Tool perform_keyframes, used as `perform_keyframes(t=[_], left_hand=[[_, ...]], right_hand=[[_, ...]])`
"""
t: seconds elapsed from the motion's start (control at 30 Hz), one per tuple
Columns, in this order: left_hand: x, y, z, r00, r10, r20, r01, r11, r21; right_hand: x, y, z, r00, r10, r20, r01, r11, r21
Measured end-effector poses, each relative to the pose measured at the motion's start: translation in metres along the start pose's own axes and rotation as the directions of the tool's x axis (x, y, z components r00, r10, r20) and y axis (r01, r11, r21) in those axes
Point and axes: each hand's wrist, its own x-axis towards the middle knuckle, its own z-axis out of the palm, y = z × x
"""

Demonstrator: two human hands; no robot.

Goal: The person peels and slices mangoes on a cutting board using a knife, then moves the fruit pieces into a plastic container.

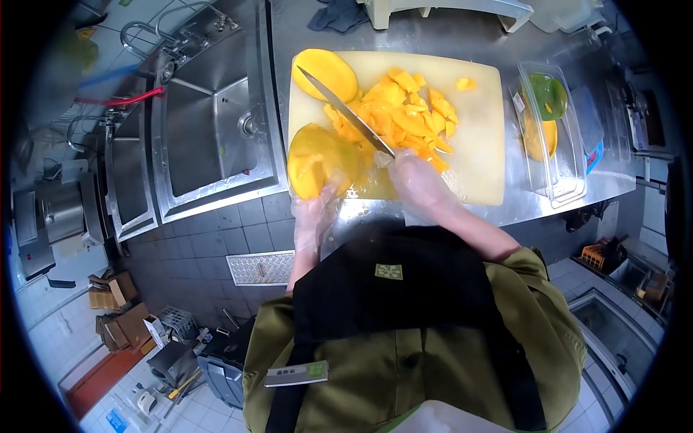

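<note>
**Arrangement of the knife [345, 110], the mango piece [303, 155] and the two hands at the cutting board [478, 130]**

The pale board lies on a steel desk [440, 37]. The left hand [315, 208], in a clear glove, grips the large mango piece from its near side, over the board's near left corner. The right hand [424, 184], likewise gloved, is clamped around the knife's handle. The blade points obliquely toward the far left, crossing above the chopped mango [404, 119] heaped mid-board; whether it touches the pieces cannot be told. Its tip overlies a smooth-faced mango half [323, 72] at the far left corner. The hands are apart, with a narrow gap between them. A small cluster of cubes [466, 84] sits separately toward the far right. Right of the board, a transparent container [561, 193] holds a green-skinned piece [554, 101] and a yellow one [546, 137]. Left of the desk's work area is a metal sink [206, 148].
</note>
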Motion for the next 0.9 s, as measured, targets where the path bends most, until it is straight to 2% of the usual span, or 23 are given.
perform_keyframes(t=[0.07, 0.13, 0.2, 0.23, 0.27, 0.3, 0.33, 0.4, 0.43, 0.47, 0.5, 0.57, 0.6, 0.67, 0.7, 0.73, 0.77, 0.83, 0.87, 0.9], left_hand=[[0.005, -0.014, 0.001, 0.998, 0.064, -0.023, -0.063, 0.998, 0.012], [0.009, -0.028, -0.007, 0.973, 0.230, 0.036, -0.233, 0.961, 0.151], [0.007, -0.028, -0.009, 0.979, 0.196, 0.058, -0.185, 0.970, -0.156], [-0.002, 0.011, 0.010, 0.993, 0.083, 0.083, -0.030, 0.864, -0.502], [-0.007, 0.032, 0.021, 0.989, -0.011, 0.146, 0.121, 0.623, -0.773], [-0.007, 0.032, 0.025, 0.991, 0.134, -0.009, -0.117, 0.829, -0.547], [-0.007, 0.030, 0.028, 0.944, 0.311, -0.113, -0.330, 0.914, -0.237], [0.012, 0.021, 0.013, 0.962, 0.260, -0.080, -0.272, 0.928, -0.256], [0.041, 0.005, -0.021, 0.995, 0.050, 0.085, 0.007, 0.823, -0.568], [0.058, -0.003, -0.039, 0.945, -0.094, 0.314, 0.309, 0.576, -0.757], [0.055, 0.009, -0.032, 0.978, -0.163, 0.130, 0.208, 0.783, -0.586], [0.053, 0.011, -0.035, 0.982, -0.055, 0.183, 0.144, 0.842, -0.520], [0.051, 0.010, -0.038, 0.978, -0.001, 0.209, 0.105, 0.867, -0.486], [0.044, 0.007, -0.040, 0.954, 0.220, 0.202, -0.186, 0.967, -0.172], [0.037, 0.022, -0.020, 0.975, 0.051, 0.216, 0.066, 0.863, -0.501], [0.033, 0.034, -0.005, 0.951, -0.102, 0.291, 0.293, 0.596, -0.748], [0.033, 0.041, 0.003, 0.930, -0.087, 0.356, 0.335, 0.597, -0.729], [0.040, 0.031, 0.000, 0.974, 0.021, 0.226, 0.080, 0.901, -0.426], [0.048, 0.018, -0.012, 0.952, 0.131, 0.275, -0.070, 0.973, -0.220], [0.052, 0.016, -0.016, 0.916, 0.240, 0.321, -0.254, 0.967, 0.001]], right_hand=[[-0.005, -0.015, -0.010, 0.994, -0.104, -0.028, 0.102, 0.993, -0.058], [-0.005, -0.030, -0.012, 0.991, -0.134, -0.013, 0.132, 0.985, -0.114], [-0.003, -0.030, -0.010, 0.987, -0.162, 0.010, 0.161, 0.972, -0.171], [-0.002, -0.024, -0.006, 0.981, -0.194, 0.016, 0.193, 0.961, -0.197], [0.001, -0.018, -0.005, 0.973, -0.228, 0.024, 0.227, 0.948, -0.224], [0.004, -0.015, -0.008, 0.974, -0.222, 0.041, 0.226, 0.949, -0.220], [0.006, -0.013, -0.012, 0.974, -0.217, 0.061, 0.225, 0.950, -0.215], [0.013, -0.012, -0.020, 0.974, -0.210, 0.087, 0.221, 0.964, -0.149], [0.019, -0.012, -0.024, 0.975, -0.207, 0.087, 0.214, 0.973, -0.089], [0.023, -0.013, -0.027, 0.976, -0.199, 0.082, 0.202, 0.979, -0.030], [0.025, -0.010, -0.025, 0.967, -0.251, 0.036, 0.253, 0.966, -0.049], [0.028, -0.003, -0.020, 0.933, -0.357, -0.050, 0.351, 0.931, -0.097], [0.028, -0.006, -0.019, 0.950, -0.308, -0.058, 0.302, 0.949, -0.085], [0.028, -0.015, -0.016, 0.975, -0.212, -0.070, 0.208, 0.976, -0.058], [0.031, -0.015, -0.016, 0.969, -0.236, -0.079, 0.231, 0.971, -0.068], [0.032, -0.014, -0.017, 0.962, -0.258, -0.089, 0.251, 0.965, -0.079], [0.033, -0.013, -0.018, 0.956, -0.277, -0.098, 0.268, 0.959, -0.091], [0.036, -0.011, -0.028, 0.917, -0.388, -0.087, 0.370, 0.913, -0.172], [0.037, -0.011, -0.033, 0.893, -0.442, -0.078, 0.419, 0.883, -0.212], [0.038, -0.011, -0.035, 0.901, -0.430, -0.062, 0.409, 0.887, -0.214]])
